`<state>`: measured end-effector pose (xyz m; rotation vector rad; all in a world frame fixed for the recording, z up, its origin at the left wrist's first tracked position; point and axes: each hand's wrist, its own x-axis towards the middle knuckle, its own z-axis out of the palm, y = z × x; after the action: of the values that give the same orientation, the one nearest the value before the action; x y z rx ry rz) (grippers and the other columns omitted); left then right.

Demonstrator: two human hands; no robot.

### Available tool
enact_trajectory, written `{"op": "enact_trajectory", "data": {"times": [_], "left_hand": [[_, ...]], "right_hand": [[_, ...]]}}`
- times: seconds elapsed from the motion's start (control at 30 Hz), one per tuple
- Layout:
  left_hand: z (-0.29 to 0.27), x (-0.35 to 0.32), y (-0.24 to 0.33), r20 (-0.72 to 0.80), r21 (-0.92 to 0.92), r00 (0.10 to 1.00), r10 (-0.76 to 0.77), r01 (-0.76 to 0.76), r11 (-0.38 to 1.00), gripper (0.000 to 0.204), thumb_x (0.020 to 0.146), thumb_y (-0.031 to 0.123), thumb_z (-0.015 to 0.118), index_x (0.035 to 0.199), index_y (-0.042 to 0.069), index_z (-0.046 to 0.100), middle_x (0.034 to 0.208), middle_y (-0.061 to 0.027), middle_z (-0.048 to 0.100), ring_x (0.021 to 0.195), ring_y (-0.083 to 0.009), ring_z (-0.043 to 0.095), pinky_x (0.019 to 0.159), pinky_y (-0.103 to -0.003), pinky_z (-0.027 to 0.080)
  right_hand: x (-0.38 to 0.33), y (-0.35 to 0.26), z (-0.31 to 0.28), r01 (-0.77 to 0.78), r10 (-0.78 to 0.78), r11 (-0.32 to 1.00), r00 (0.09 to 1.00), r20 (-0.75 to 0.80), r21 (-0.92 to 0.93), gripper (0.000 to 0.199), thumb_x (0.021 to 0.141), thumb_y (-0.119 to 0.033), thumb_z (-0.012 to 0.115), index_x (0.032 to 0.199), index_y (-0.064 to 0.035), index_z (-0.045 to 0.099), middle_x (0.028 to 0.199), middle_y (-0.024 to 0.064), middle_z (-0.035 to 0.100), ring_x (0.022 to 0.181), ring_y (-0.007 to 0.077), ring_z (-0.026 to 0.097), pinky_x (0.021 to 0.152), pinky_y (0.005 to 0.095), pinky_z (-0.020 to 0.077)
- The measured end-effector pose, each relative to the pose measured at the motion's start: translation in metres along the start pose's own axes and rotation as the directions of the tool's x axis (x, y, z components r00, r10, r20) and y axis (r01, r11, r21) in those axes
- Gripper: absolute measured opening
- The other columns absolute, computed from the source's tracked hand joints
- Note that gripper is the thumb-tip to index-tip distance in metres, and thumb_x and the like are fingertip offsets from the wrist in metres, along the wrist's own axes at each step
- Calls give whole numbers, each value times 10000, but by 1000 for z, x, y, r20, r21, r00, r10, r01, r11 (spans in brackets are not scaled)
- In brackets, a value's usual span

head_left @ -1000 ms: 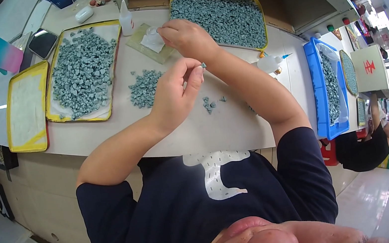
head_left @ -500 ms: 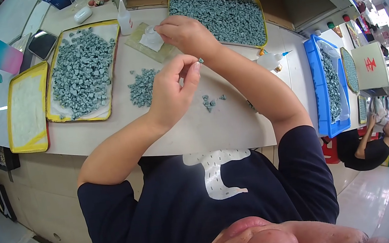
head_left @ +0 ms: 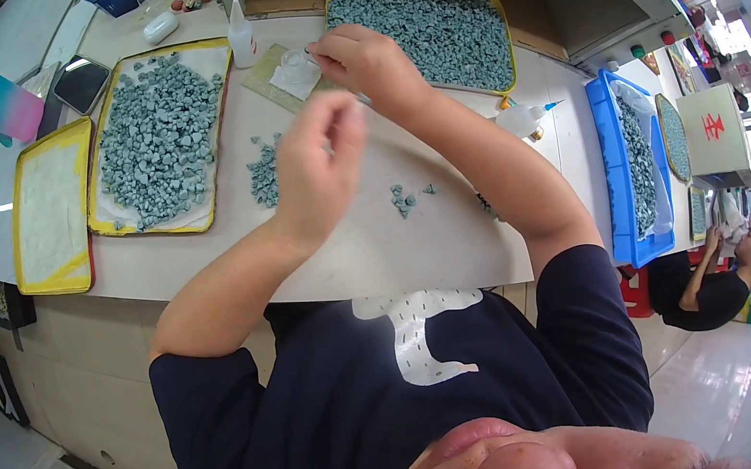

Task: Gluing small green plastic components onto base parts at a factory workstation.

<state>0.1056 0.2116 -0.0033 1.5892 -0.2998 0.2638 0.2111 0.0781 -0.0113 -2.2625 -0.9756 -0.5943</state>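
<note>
My right hand (head_left: 370, 65) is closed in a pinch beside a small clear glass dish (head_left: 298, 69). A tiny dark tip shows at its fingers, too small to name. The dish rests on white paper over a greenish square board (head_left: 265, 78). My left hand (head_left: 321, 160) is closed and smeared by motion, just below the right wrist. At its fingertips a small grey-green piece (head_left: 363, 97) shows faintly. A small heap of grey-green pieces (head_left: 264, 175) lies left of my left hand, partly hidden by it. A few loose pieces (head_left: 402, 200) lie right of it.
Grey-green pieces fill a yellow-rimmed tray (head_left: 218, 93) at left, a far tray (head_left: 507, 40) and a blue bin (head_left: 614, 170) at right. A yellow tray (head_left: 47, 211), phone (head_left: 81, 84), white bottle (head_left: 240, 36) and glue bottle (head_left: 521, 119) stand around. Other people sit at right.
My left hand has moved slightly left and up, turning as it goes. My right hand has shifted a little right, its fingertips now at the dish's right edge.
</note>
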Motion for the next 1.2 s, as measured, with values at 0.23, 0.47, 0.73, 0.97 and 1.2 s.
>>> {"op": "enact_trajectory", "data": {"times": [0.23,0.47,0.73,0.97,1.2], "left_hand": [[-62,54,-35,-99,667,993,-60,111,737,157,912,141,501,927,8,583,879,-167,643,807,-334,605,737,-436,477],[-58,58,-34,34,887,984,-173,50,460,177,876,118,473,921,-1,597,944,-196,655,889,-409,599,794,-514,462],[-32,51,-5,111,913,968,-226,-10,408,172,910,147,476,936,13,580,862,-214,649,863,-430,584,775,-519,452],[-10,39,5,166,857,956,-244,-18,515,165,891,137,483,907,13,592,826,-204,658,866,-408,596,759,-517,466],[7,26,11,212,844,959,-189,-82,531,159,899,159,510,890,24,593,807,-168,652,835,-365,601,715,-487,470]], "right_hand": [[-8,-19,-10,-550,527,794,835,156,260,136,861,-95,640,975,-21,641,857,101,671,766,183,656,677,290,517],[-19,-30,-27,-567,518,786,822,237,246,171,888,-110,609,1010,8,595,829,127,661,758,207,649,689,314,508],[-35,-37,-65,-504,447,851,843,300,147,147,894,-104,584,975,19,596,867,154,666,786,271,652,708,355,507],[-54,-37,-96,-544,480,829,812,331,133,154,890,-106,591,975,21,601,874,158,669,787,268,656,707,352,512],[-71,-29,-104,-493,475,860,868,146,134,142,845,-75,646,962,5,637,866,126,671,788,242,658,678,329,523]]}}
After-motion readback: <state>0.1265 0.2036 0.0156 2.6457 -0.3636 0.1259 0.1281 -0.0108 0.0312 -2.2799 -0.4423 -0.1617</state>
